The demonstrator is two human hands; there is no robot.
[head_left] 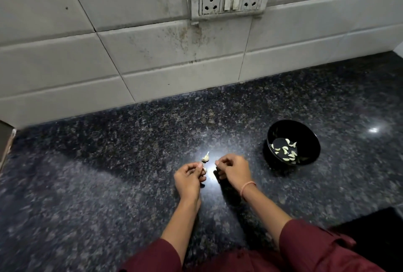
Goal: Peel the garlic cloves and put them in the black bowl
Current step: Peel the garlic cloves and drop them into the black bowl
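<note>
Over the middle of the bench (pixel 109 162), the left hand (pixel 189 177) has its fingers curled in, pinching a small papery garlic piece (pixel 205 158) at the fingertips, its thin stalk poking up. The right hand (pixel 233 169) sits just beside it, fingers curled too; I cannot tell whether it holds anything. Towards the bench's right edge stands the black bowl (pixel 310 138), well apart from both hands, with pale peeled cloves (pixel 284 148) scattered over its bottom.
</note>
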